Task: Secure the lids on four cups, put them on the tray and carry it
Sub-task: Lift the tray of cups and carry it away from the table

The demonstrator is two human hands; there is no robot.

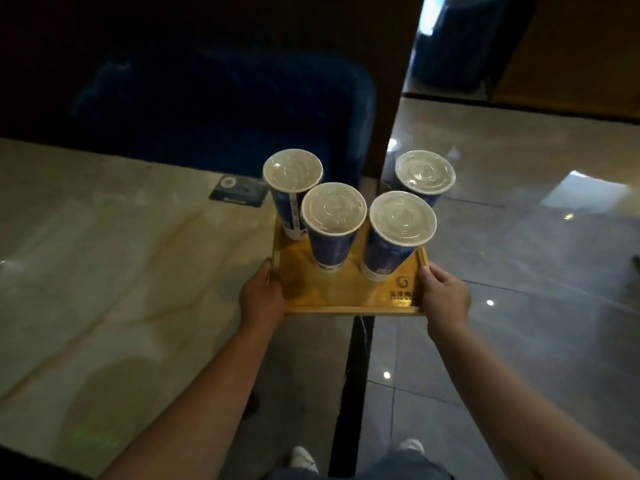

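You are at the carrying step: your left hand point(262, 295) and right hand point(444, 295) curl their fingers around the side rims of the tray point(349, 299), held beside the counter point(104, 258). All four lidded cups point(391, 251) stand on the tray. Keep it level as you walk.

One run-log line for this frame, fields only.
stage: carrying | left hand: grips wooden tray left edge | right hand: grips right edge | four blue cups: lidded, upright on tray | tray: off table
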